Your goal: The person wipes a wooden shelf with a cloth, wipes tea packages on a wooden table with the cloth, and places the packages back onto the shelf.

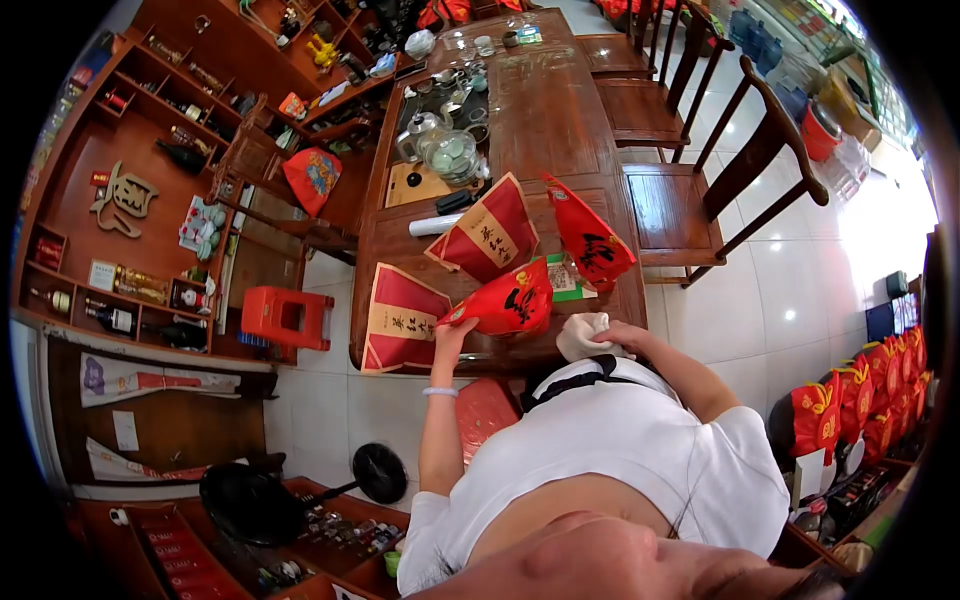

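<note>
At the near end of the wooden table (550, 110), we read 英红九 on two tan-and-red bags (485, 240); the smaller print was illegible. Beside them we noted an upper red bag (590, 235) and a nearer red bag (515, 300), each with black brushwork we could not decipher. The left hand (457, 335) pinched the nearer red bag's edge; the right hand (625, 338), well apart, clasped a white cloth (580, 338) at the table's near edge. Farther along the table, a glass bowl (432, 165) contained pale green pieces (450, 152).

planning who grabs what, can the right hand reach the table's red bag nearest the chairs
Probably yes: mostly bare tabletop seems to lie between the right hand and that red bag, though the hand holds a white cloth.
</note>
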A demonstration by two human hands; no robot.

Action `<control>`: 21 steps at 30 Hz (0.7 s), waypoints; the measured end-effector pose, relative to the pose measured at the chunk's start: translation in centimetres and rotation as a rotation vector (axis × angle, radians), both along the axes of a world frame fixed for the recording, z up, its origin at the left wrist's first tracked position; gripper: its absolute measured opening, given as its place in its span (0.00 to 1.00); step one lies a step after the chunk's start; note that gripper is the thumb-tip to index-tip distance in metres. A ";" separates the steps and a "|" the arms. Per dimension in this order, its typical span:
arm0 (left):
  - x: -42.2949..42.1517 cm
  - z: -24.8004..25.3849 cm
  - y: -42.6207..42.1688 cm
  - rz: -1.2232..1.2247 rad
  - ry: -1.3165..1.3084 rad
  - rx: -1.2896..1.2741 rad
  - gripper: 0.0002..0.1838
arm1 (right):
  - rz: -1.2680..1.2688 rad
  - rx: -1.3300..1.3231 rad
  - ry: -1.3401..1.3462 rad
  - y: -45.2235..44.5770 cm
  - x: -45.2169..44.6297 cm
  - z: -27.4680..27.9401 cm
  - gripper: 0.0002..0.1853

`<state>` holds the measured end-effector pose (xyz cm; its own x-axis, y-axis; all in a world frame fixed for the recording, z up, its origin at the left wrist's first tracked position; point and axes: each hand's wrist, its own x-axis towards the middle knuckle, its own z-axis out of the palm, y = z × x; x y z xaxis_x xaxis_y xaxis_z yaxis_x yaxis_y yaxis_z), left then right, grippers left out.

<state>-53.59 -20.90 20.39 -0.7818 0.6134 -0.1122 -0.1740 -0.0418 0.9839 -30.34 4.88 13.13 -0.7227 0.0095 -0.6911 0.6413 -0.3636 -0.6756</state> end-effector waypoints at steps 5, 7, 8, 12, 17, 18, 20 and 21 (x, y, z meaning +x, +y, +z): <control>3.3 -0.6 1.3 0.232 0.123 0.004 0.09 | -0.166 0.197 0.051 -0.1 -2.8 0.3 0.25; 4.4 -0.7 1.9 0.381 0.087 -0.007 0.08 | -0.253 0.147 0.114 -0.6 -3.0 0.9 0.25; 4.7 -0.9 1.8 0.447 0.070 -0.007 0.09 | -0.309 0.242 0.215 -0.6 -3.3 0.3 0.25; 6.3 0.3 2.9 0.598 0.049 -0.005 0.14 | -0.350 0.490 0.519 -1.7 -4.5 3.9 0.26; 7.9 0.8 2.9 0.467 -0.023 -0.048 0.10 | -0.231 0.790 0.920 -5.8 -7.0 10.7 0.25; 8.4 1.4 2.9 0.410 -0.024 -0.041 0.09 | -0.157 0.895 0.972 -6.2 -7.3 12.2 0.25; 8.5 0.5 2.7 0.396 -0.011 -0.025 0.09 | -0.022 1.033 1.029 -6.7 -8.0 13.1 0.25; 8.6 0.3 2.6 0.382 0.001 -0.004 0.10 | -0.018 1.027 1.032 -6.5 -8.1 12.3 0.25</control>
